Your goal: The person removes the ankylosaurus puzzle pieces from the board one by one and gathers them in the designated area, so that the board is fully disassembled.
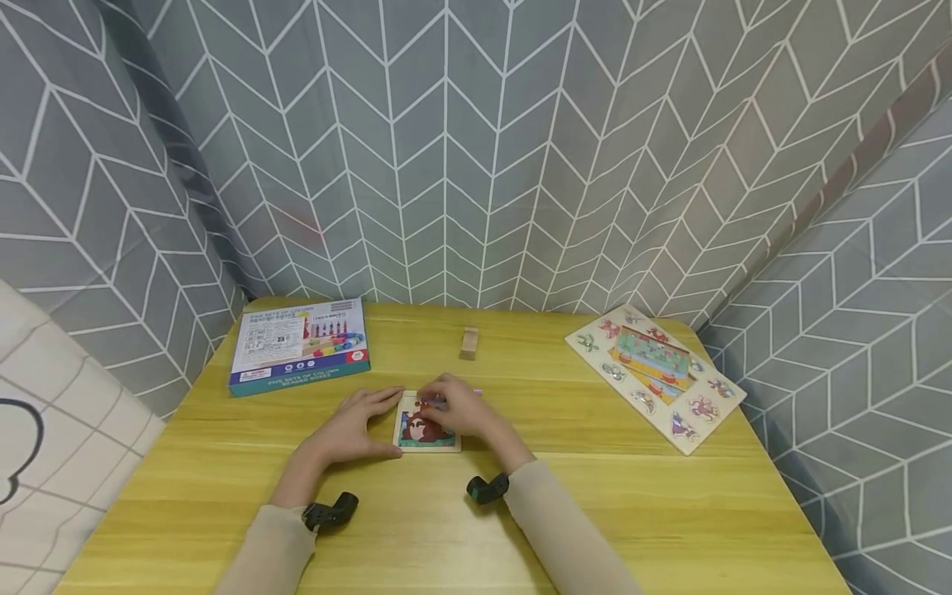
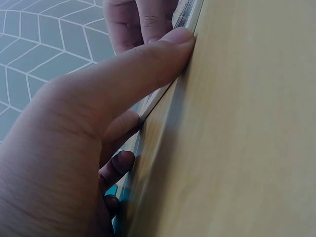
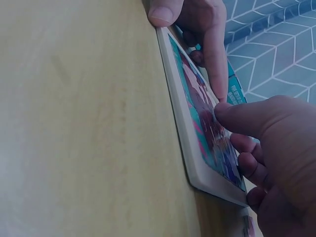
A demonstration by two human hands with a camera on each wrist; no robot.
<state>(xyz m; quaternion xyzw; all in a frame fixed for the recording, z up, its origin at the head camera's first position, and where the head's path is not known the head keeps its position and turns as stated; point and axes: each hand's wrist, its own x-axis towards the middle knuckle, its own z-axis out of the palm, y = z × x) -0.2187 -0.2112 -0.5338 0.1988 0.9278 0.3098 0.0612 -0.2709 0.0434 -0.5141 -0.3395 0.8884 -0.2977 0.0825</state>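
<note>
A small wooden jigsaw puzzle point(image 1: 426, 436) lies flat on the table, showing a brown-haired figure on a teal ground inside a pale frame point(image 3: 178, 108). My left hand point(image 1: 359, 423) holds this frame at its left side, thumb at the near corner and forefinger at the far one. Over the puzzle's upper right part, my right hand point(image 1: 457, 406) has curled fingers and pinches a puzzle piece point(image 1: 437, 404) that they mostly cover. In the right wrist view its thumb point(image 3: 242, 116) touches the picture. Another small pinkish piece point(image 3: 250, 225) lies just beyond the frame, partly hidden by the right hand.
A boxed bead set point(image 1: 300, 343) stands at the back left. At the back middle is a small wooden block point(image 1: 469, 343). A pale board with printed figures point(image 1: 632, 392) lies at the right, with colourful picture cards point(image 1: 654, 357) on it. Patterned curtains point(image 1: 476, 149) hang behind the wooden table point(image 1: 416, 529).
</note>
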